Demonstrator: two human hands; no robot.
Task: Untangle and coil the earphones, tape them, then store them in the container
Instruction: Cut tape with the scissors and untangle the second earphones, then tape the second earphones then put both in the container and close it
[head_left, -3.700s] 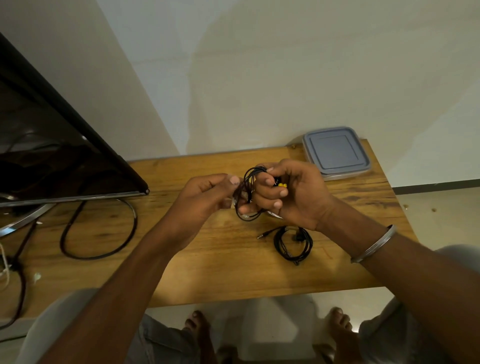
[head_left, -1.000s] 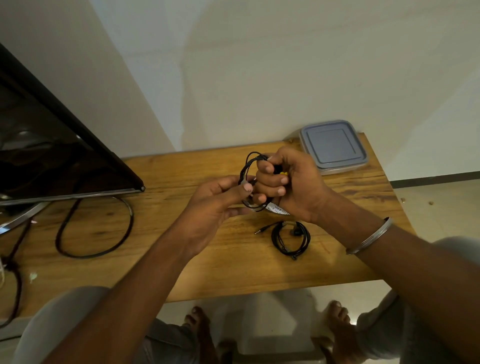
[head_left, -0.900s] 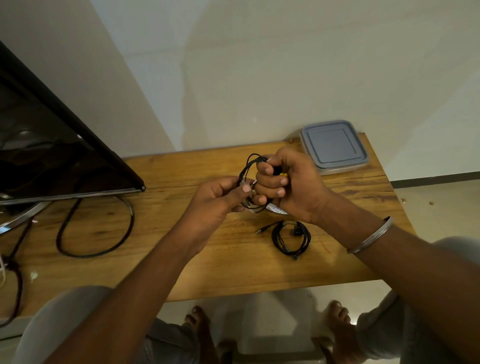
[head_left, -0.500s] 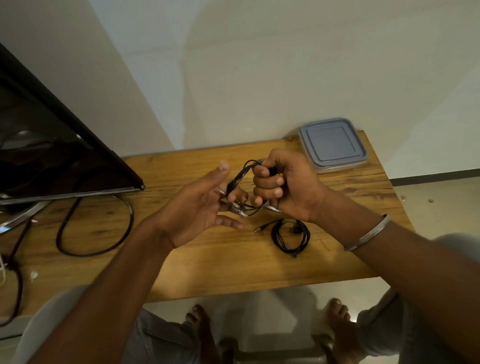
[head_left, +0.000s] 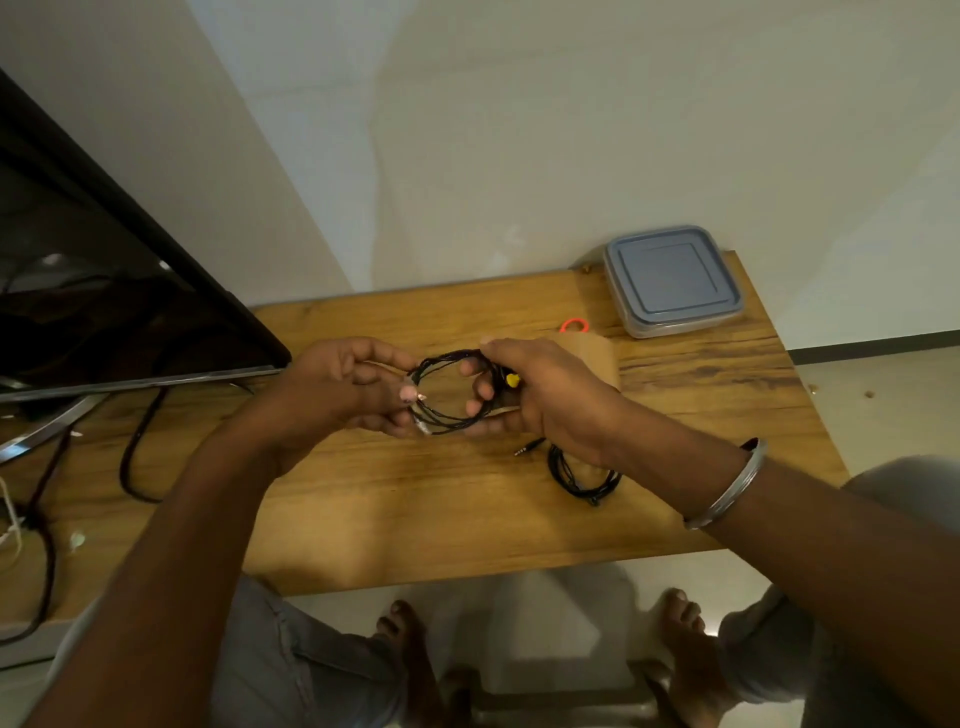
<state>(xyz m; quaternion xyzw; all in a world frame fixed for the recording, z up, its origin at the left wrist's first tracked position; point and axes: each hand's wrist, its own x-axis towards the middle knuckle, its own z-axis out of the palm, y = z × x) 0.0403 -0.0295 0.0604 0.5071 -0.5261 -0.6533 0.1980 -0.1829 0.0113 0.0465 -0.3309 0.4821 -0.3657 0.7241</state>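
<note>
Black earphone coil (head_left: 451, 429) held up between both hands, over the wooden table (head_left: 415, 499)

The loop's left side is pinched by the curled fingers of the left hand (head_left: 343, 389). The right side is gripped by the right hand (head_left: 545, 395), fingers wrapped round the wire, with a yellow bit (head_left: 512, 381) tucked in there. A second coiled black cable (head_left: 582, 480) is left lying on the table under the right wrist. The lidded plastic container (head_left: 672, 278) is parked at the far right corner, well apart.
</note>
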